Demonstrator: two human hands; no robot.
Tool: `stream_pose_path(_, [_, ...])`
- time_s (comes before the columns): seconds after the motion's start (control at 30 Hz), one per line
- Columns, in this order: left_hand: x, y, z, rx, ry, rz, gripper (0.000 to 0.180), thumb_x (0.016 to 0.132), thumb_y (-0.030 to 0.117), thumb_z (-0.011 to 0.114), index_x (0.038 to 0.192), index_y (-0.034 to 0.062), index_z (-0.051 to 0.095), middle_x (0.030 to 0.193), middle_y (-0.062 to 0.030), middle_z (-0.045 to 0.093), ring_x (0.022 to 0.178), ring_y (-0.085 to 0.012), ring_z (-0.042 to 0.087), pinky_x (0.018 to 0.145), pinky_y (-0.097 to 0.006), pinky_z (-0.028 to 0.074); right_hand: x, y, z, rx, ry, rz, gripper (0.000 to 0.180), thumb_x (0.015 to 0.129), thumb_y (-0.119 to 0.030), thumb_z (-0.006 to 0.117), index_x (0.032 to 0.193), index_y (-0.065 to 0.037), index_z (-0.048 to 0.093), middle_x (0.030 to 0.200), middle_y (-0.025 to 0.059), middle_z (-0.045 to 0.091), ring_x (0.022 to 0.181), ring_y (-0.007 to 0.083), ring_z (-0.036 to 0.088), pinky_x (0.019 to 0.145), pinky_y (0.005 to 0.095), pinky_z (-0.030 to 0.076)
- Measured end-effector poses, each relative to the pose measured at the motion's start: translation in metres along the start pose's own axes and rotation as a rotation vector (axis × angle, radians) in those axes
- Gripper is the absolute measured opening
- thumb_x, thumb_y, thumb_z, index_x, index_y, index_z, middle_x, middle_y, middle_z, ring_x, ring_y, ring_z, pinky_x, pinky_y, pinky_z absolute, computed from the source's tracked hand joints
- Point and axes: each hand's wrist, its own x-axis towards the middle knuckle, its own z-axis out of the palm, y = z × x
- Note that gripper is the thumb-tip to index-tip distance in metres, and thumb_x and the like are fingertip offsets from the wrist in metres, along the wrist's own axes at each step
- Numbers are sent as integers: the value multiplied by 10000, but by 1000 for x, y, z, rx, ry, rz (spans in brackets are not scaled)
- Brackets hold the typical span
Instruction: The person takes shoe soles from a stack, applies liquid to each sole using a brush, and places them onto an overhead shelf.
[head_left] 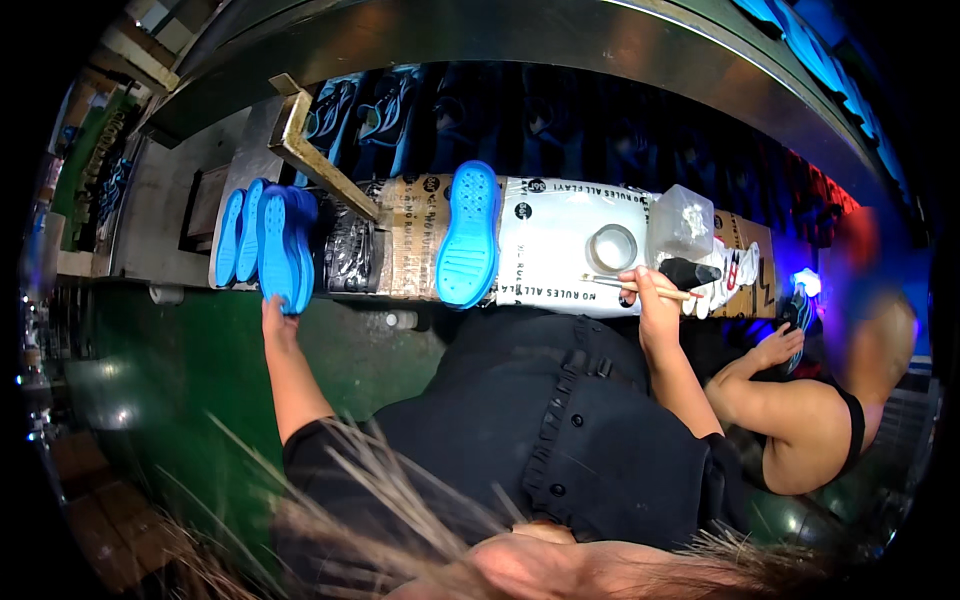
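Note:
At the left end of the bench, my left hand (277,316) pinches the near end of a bright blue shoe sole (283,255), one of several standing close together there. Two more blue soles (240,232) are beside it on the left. A single blue shoe sole (468,240) lies ahead of me in the middle, its dotted and ribbed face upward. My right hand (655,305) is closed around a thin wooden-handled brush (672,293). Its bristle tip points left, just below a round metal-looking bowl (611,248) on white wrapping (545,240).
Beyond the bowl is a clear plastic container (683,222), with a black object (690,272) nearer me. A rusty metal bracket (320,165) juts over the bench's left part. Dark shoes (390,110) line the shelf behind. To my right, a co-worker (815,420) handles a shoe.

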Motion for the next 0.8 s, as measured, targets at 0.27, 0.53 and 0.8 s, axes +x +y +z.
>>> stream_pose_path(0.27, [-127,-26,7,131,-323,-177,616,611,67,463,1225,51,410,1096,-98,520,1014,-257,506,863,-382,436,2,-11,5,-26,-33,50,296,898,-234,487,831,17,628,672,55,573,620,87,478,589,208,378])
stream_pose_path(0.53, [-153,-37,74,1,-365,-200,494,660,39,454,1153,54,424,1083,-100,490,999,-266,498,858,-406,437,-4,-7,-4,-1,-32,12,315,882,-269,516,799,6,645,688,46,590,636,92,503,598,211,395])
stream_pose_path(0.8, [-157,-59,138,20,-392,-267,296,784,66,571,1068,82,490,986,-54,537,847,-181,513,733,-350,449,-10,-4,-19,37,-3,39,273,888,-219,509,824,22,621,749,68,608,650,100,516,613,217,402])
